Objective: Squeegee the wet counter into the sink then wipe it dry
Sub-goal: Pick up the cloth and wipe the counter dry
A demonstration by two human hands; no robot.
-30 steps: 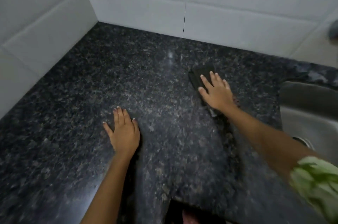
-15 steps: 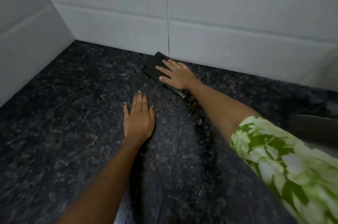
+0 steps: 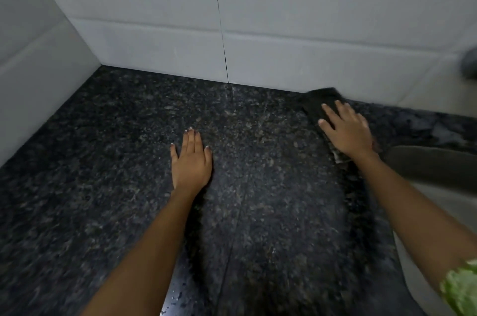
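- Dark cloth (image 3: 316, 102) lies flat on the counter (image 3: 116, 160) under the right hand (image 3: 347, 132), at the back right, its far edge touching the foot of the tiled wall (image 3: 284, 31).
- Right hand presses down on the cloth with fingers straight and spread, pointing away and a little left; the thumb sticks out to the left on the cloth's near part.
- A paler, frayed bit of the cloth shows just below the right wrist.
- Right forearm runs from the lower right corner up to the hand, with a green and white sleeve (image 3: 462, 287) at the frame's edge.
- Left hand (image 3: 191, 160) lies palm down on bare counter near the middle, fingers straight and together, thumb out to the left, holding nothing.
- Left forearm stretches straight from the bottom edge up to that hand.
- The two hands are well apart, the right one farther back and to the right.
- Speckled black stone makes up the counter, which fills the corner between the left and back walls; a few droplets glint near the bottom edge.
- Sink (image 3: 433, 166) shows as a grey rim at the right, just beside the right wrist.
- A blurred grey object (image 3: 469, 62) sits at the far right edge against the wall; what it is cannot be told.
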